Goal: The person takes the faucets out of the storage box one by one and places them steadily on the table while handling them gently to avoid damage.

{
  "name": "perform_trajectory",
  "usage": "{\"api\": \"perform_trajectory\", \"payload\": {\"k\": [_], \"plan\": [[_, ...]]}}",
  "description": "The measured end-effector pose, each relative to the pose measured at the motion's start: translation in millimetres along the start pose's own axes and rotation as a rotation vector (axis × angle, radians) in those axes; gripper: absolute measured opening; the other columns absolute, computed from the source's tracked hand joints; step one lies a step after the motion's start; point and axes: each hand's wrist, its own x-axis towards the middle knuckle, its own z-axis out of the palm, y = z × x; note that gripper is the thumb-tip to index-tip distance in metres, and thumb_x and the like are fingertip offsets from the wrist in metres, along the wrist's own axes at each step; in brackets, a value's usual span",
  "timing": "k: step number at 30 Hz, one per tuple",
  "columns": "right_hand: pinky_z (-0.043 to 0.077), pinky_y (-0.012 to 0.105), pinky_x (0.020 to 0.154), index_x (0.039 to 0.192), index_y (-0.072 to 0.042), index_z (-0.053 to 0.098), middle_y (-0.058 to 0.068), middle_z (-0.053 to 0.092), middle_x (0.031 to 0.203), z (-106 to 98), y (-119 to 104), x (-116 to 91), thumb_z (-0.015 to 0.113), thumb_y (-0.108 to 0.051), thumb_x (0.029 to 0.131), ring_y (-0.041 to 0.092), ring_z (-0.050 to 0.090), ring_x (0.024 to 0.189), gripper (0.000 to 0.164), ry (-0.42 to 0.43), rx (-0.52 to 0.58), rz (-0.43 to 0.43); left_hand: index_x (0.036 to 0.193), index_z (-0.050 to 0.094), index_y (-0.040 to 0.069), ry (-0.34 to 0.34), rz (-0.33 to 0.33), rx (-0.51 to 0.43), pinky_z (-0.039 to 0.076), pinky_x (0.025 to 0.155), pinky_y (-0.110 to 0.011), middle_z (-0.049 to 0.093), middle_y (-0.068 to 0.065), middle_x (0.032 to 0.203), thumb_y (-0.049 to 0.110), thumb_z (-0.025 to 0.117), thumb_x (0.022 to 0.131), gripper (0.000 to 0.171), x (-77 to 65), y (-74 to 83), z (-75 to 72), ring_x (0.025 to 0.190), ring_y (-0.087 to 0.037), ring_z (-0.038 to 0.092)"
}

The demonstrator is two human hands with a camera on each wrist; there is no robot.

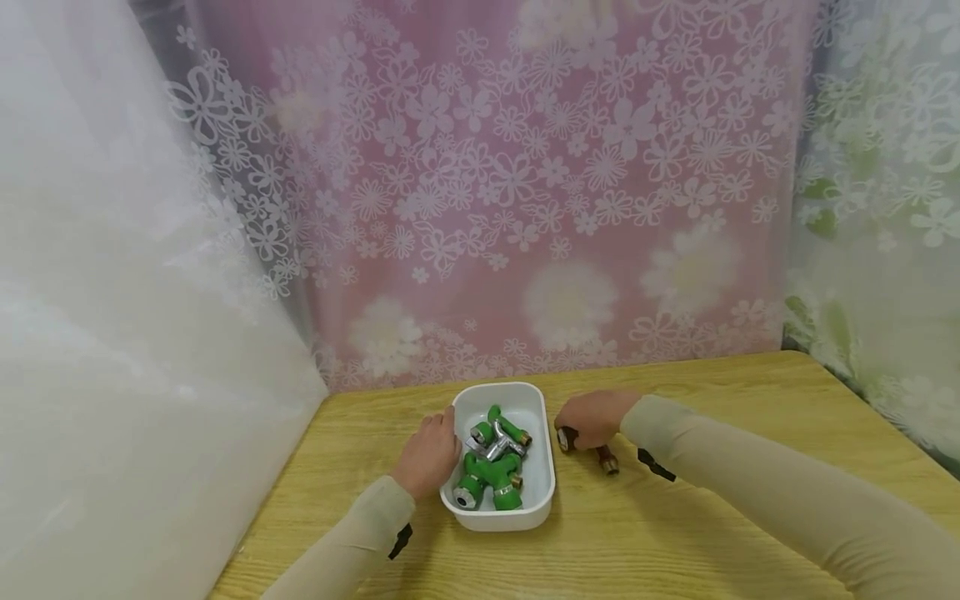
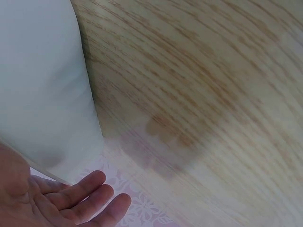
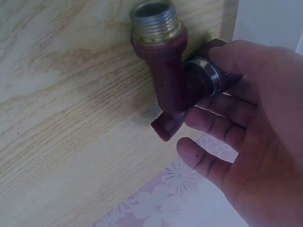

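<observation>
My right hand point(image 1: 592, 419) pinches a dark red tap point(image 3: 168, 80) at its handle end, between thumb and fingers. The tap has a threaded metal inlet and a ridged spout, and it is at the tabletop, right of a white plastic tub point(image 1: 501, 521). My left hand point(image 1: 429, 454) rests at the tub's left rim, its fingers loosely extended in the left wrist view. Inside the tub lie a chrome tap point(image 1: 498, 450), a green tap point(image 1: 510, 427) with a brass end and a green forked fitting point(image 1: 491, 471) with silver-ringed ends.
The wood-grain table point(image 1: 360, 533) carries the tub near its back edge. A pink flowered curtain point(image 1: 510, 208) hangs behind it. White sheeting point(image 1: 150, 333) closes the left side, and a green-flowered curtain point(image 1: 885, 250) hangs on the right.
</observation>
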Motion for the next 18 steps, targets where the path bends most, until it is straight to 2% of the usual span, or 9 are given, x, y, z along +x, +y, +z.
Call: {"api": "perform_trajectory", "payload": {"k": [4,6,9,14,18], "plan": [[0.043,0.035,0.072,0.117,-0.021,0.068,-0.008,0.063,0.096,3,6,3,0.066,-0.016,0.095,0.013,0.053,0.079,0.022,0.013,0.011,-0.004,0.147,0.039,-0.005,0.013,-0.003,0.012,0.057,0.092,-0.050,0.061,-0.023,0.126,0.019,0.048,0.104,0.050,1.1,-0.2,0.6,0.118,-0.036,0.059],[0.046,0.035,0.076,0.124,-0.021,0.067,-0.007,0.066,0.105,5,9,2,0.065,-0.018,0.095,0.012,0.056,0.086,0.029,0.026,0.007,-0.012,0.147,0.040,-0.005,0.017,0.002,0.017,0.057,0.090,-0.050,0.062,-0.023,0.125,0.019,0.049,0.104,0.050,1.2,-0.3,0.7,0.117,-0.036,0.059],[0.049,0.036,0.080,0.125,-0.019,0.067,-0.006,0.067,0.111,7,12,-1,0.066,-0.022,0.095,0.011,0.058,0.090,0.030,0.053,0.007,-0.027,0.145,0.040,-0.006,0.023,0.010,0.019,0.058,0.088,-0.050,0.062,-0.023,0.123,0.018,0.049,0.103,0.049,0.9,-0.1,0.4,0.115,-0.037,0.060],[0.049,0.035,0.077,0.110,-0.020,0.070,-0.007,0.065,0.100,9,14,-9,0.071,-0.025,0.092,0.010,0.056,0.084,0.019,0.107,0.017,-0.047,0.147,0.040,-0.006,0.016,0.010,0.009,0.057,0.089,-0.051,0.062,-0.024,0.125,0.018,0.048,0.104,0.050,0.6,0.5,-0.7,0.117,-0.037,0.060],[0.046,0.031,0.073,0.100,-0.022,0.070,-0.009,0.065,0.095,13,17,-12,0.070,-0.019,0.093,0.008,0.054,0.079,0.007,0.146,0.032,-0.085,0.148,0.039,-0.007,0.012,0.010,0.018,0.057,0.090,-0.050,0.062,-0.023,0.127,0.018,0.048,0.104,0.051,0.3,-0.3,-0.8,0.119,-0.037,0.059]]}}
